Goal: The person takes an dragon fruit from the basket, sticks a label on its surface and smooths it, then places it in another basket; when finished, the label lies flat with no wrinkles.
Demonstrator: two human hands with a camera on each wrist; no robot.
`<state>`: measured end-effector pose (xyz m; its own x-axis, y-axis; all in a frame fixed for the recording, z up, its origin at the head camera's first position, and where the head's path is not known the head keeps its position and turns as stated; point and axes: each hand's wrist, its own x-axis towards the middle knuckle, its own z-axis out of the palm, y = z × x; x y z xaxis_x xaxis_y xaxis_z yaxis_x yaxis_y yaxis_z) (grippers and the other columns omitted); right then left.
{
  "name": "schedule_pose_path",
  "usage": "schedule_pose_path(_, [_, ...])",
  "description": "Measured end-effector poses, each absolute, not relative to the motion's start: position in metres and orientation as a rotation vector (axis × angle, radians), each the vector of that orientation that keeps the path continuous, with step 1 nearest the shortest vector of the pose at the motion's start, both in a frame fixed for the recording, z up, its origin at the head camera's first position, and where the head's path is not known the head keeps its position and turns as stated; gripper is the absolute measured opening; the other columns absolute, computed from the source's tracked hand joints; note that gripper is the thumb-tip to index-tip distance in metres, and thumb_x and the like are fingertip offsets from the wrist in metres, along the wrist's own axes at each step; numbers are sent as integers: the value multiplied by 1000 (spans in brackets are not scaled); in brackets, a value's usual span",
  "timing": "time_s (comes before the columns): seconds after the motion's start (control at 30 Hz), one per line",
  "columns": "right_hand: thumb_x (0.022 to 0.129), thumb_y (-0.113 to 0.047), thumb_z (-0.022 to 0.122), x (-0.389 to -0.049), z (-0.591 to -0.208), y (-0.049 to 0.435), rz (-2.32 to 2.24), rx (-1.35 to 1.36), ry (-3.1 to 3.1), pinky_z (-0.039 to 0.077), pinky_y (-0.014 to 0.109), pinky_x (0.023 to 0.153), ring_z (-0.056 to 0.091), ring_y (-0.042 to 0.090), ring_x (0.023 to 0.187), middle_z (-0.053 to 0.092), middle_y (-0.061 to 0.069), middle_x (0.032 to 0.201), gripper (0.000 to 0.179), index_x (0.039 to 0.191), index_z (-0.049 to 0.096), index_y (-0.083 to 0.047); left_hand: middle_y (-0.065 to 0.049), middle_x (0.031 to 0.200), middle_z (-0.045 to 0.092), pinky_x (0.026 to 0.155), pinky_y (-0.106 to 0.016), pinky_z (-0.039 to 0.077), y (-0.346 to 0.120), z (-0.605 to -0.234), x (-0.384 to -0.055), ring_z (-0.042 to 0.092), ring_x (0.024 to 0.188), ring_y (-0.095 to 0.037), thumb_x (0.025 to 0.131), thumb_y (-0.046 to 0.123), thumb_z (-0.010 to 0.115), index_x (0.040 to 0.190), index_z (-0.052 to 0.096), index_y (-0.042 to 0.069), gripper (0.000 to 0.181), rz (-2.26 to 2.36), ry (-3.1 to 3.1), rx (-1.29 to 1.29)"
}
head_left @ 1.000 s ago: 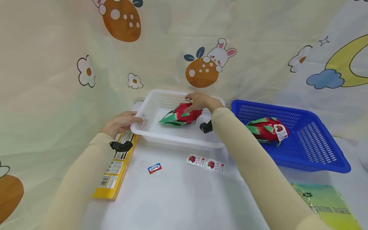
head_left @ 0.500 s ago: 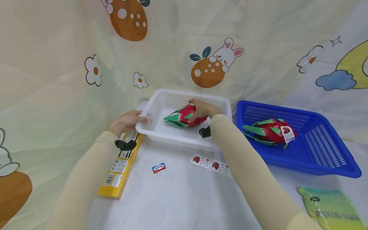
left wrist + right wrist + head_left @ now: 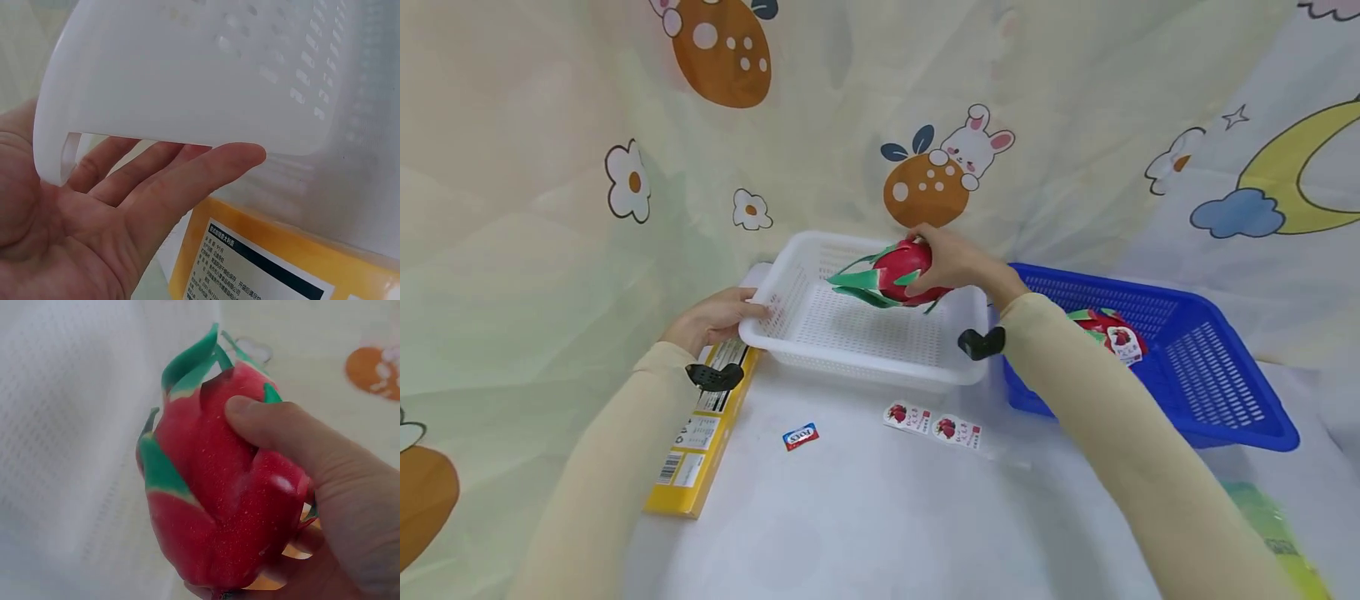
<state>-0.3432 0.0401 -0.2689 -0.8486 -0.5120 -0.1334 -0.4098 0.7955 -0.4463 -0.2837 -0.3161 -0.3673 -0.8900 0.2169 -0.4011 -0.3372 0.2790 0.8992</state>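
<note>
My right hand grips a red dragon fruit with green leafy tips, raised over the white plastic basket. In the right wrist view the thumb presses the skin of the dragon fruit and the fingers wrap its far side, partly hidden. At the basket's left end my left hand holds the rim. The left wrist view shows that thumb along the wall of the white basket, with the other fingers behind it.
Right of the white basket, a blue basket holds another dragon fruit bearing a sticker. A yellow box lies under the left wrist. In front are a small wrapper, a sticker strip and a green-yellow packet.
My right hand has taken hold of the dragon fruit and lifted it off the white basket's floor, moving up and slightly right. My left hand stays on the rim.
</note>
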Motion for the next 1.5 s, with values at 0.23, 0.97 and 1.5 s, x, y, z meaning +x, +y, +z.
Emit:
schedule_pose_path(0.23, [70,-28,85,-249,-247,101,-706,-725,2757,58,44,84,52,30,120,53,10,133,82,139,41,-17,-22,138,43,85,-44,57,-316,-367,-286,61,102,-27,97,11,54,149,30,5,57,1623,2094,-91])
schedule_pose_path(0.97, [62,-34,89,-78,-359,153,-871,-599,2377,59,31,73,54,22,114,57,-4,122,79,129,50,-21,-13,129,51,88,-43,57,-320,-370,-284,65,96,-21,97,18,58,150,29,8,61,1572,2151,-34])
schedule_pose_path(1.5, [65,-38,86,-65,-374,164,-929,-582,2385,59,35,76,51,25,120,49,-5,131,88,139,39,-25,-32,151,27,104,-62,36,-259,-296,-245,36,132,-49,96,49,50,151,19,-5,82,1037,3018,6])
